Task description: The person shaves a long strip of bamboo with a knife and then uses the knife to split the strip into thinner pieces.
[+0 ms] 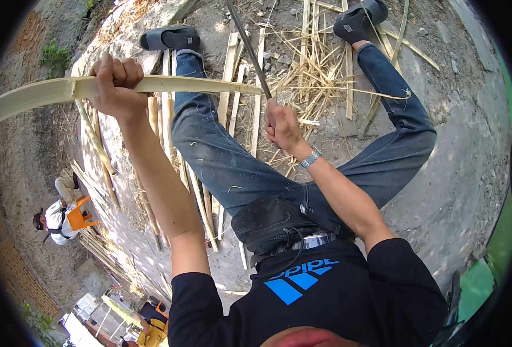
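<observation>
A long pale bamboo strip (178,84) runs from the left edge to the middle of the view. My left hand (116,84) is wrapped round it near a node, arm stretched out. My right hand (282,124), with a metal watch at the wrist, grips the lower end of a long dark blade (247,46). The blade points up and slightly left, and the strip's right end meets it just above my right hand. Where the handle lies, my fingers hide it.
Split bamboo pieces (231,58) and a heap of thin shavings (319,72) lie on the ground between and beside my legs. At left a person (59,220) sits on an orange chair (79,217). Another person in yellow (152,329) is at the lower left.
</observation>
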Motion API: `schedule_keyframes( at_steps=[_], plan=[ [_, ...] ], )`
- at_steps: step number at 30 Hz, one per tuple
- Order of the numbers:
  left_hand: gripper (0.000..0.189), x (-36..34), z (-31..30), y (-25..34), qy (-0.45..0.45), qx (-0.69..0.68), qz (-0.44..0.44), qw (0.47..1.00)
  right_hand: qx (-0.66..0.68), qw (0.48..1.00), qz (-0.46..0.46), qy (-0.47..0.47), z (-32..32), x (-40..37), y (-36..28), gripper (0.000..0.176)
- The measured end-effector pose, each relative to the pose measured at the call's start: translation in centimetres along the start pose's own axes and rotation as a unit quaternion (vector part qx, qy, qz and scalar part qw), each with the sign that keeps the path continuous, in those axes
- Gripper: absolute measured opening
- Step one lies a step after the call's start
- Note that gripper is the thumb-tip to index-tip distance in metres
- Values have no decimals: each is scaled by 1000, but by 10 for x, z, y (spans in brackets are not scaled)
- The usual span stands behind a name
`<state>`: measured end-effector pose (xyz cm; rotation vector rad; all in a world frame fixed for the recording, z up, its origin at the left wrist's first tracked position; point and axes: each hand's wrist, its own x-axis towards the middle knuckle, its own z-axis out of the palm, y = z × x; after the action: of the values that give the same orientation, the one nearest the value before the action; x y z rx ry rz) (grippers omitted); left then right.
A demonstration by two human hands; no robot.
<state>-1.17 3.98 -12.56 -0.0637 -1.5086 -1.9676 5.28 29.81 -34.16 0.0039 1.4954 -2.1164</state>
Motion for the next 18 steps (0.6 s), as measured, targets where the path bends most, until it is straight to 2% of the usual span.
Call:
schedule_keyframes(
  at_steps=[2,3,4,6,7,8,9,10,12,13,14,17,18],
  plan=[
    [38,-2,-2,2,13,64,-6,998,46,996,-75,-26,16,-4,-57,69],
    [38,-1,-5,1,2,66,-5,998,65,995,-68,-30,20,-4,-72,69],
    [38,-1,-7,1,1,66,-7,998,65,995,-66,-27,21,-3,-64,69],
    [39,-1,-7,1,14,69,6,997,53,988,-144,-7,16,1,-24,69],
    [40,1,-9,-1,14,26,19,999,-30,989,-137,46,5,5,32,71],
    [40,0,-8,-2,5,18,19,1000,-197,976,-73,56,-24,8,94,74],
    [41,-1,-6,0,41,30,18,999,-265,938,217,45,-44,4,122,77],
    [41,0,-4,0,76,39,21,996,-347,922,167,43,-66,-2,138,76],
    [41,-6,-12,-18,78,73,29,994,-245,940,226,66,-70,6,138,76],
    [41,-5,-24,-18,99,5,-13,995,-238,949,195,63,-65,10,136,75],
    [41,-10,-28,-15,99,11,-22,995,-233,956,169,59,-53,11,118,74],
    [39,-9,-23,-15,104,39,-3,994,-207,978,-24,6,-23,23,61,76],
    [37,-7,-25,-17,102,22,-11,994,-156,984,-82,-22,-8,21,26,77]
  ],
)
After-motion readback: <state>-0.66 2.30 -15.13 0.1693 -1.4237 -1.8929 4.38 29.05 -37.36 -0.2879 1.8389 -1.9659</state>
